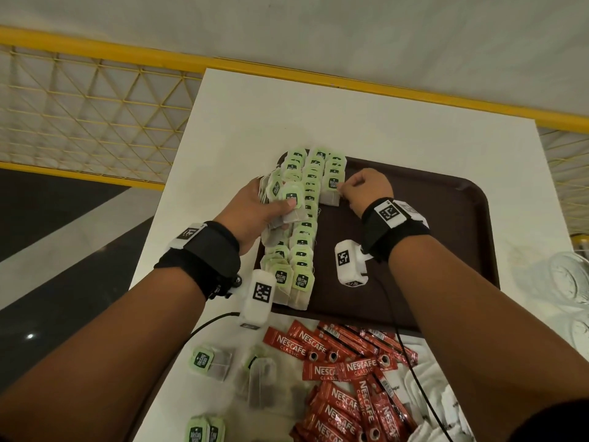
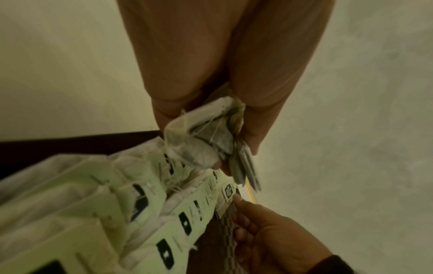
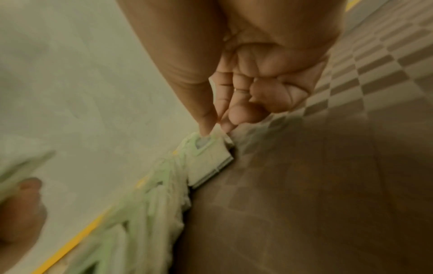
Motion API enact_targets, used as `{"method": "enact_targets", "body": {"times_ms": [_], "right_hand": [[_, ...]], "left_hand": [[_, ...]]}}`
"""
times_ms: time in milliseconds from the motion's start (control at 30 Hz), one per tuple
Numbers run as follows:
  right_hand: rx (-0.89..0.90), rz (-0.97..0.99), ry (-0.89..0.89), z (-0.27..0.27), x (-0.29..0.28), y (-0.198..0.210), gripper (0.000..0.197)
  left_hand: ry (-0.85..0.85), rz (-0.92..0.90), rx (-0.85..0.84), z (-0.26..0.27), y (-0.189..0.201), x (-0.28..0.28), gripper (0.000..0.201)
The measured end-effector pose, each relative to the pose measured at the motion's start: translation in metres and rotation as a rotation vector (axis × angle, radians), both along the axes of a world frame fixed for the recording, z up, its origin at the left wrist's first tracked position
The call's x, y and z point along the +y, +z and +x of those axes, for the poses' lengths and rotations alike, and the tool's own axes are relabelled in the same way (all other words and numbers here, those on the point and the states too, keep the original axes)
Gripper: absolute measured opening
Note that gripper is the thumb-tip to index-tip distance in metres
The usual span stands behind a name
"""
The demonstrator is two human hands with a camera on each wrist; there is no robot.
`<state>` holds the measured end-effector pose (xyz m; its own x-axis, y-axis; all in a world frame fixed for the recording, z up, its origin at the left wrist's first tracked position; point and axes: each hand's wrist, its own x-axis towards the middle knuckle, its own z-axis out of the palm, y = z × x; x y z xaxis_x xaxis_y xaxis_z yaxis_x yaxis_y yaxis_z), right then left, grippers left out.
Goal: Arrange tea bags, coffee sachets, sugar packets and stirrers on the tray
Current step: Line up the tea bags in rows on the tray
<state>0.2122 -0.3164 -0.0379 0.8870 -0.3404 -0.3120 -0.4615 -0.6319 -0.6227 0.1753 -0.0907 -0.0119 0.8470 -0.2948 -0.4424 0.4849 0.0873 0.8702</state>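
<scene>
A dark brown tray lies on the white table. Rows of green-tagged tea bags overlap along its left side. My left hand grips a bunch of tea bags above those rows; the left wrist view shows the same bunch of tea bags between thumb and fingers. My right hand pinches the front tea bag of the short third row, and the right wrist view shows thumb and forefinger on this tea bag.
Red coffee sachets lie heaped on the table in front of the tray. Loose tea bags are at the near left, white packets at the near right. Clear glassware stands right of the tray. A yellow railing runs behind the table.
</scene>
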Motion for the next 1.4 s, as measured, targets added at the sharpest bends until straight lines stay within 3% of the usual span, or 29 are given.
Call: {"method": "enact_targets", "body": {"times_ms": [100,233,500,733,867,1067,1400], "right_hand": [[-0.107,0.113,0.092,-0.017,0.010,0.022,0.029],[0.024,0.461,0.297,-0.040,0.030,0.046,0.028],[-0.009,0.670,0.108,-0.047,0.024,0.038,0.011],[0.005,0.680,0.080,-0.051,0.017,0.031,0.010],[0.000,0.663,-0.033,-0.046,0.007,0.022,0.014],[0.038,0.417,-0.087,-0.034,-0.002,0.009,0.010],[0.043,0.120,-0.031,-0.020,0.003,0.004,0.025]], "left_hand": [[0.009,0.010,-0.024,-0.001,0.000,-0.004,0.055],[0.001,0.023,-0.067,-0.002,0.003,-0.011,0.052],[0.019,-0.011,-0.034,-0.003,0.002,-0.019,0.041],[0.045,-0.010,-0.051,0.000,-0.001,-0.021,0.044],[0.085,0.005,-0.028,0.002,-0.002,-0.018,0.045],[0.121,0.040,-0.028,0.007,-0.002,-0.013,0.033],[0.135,0.047,-0.016,0.003,-0.006,-0.014,0.040]]}}
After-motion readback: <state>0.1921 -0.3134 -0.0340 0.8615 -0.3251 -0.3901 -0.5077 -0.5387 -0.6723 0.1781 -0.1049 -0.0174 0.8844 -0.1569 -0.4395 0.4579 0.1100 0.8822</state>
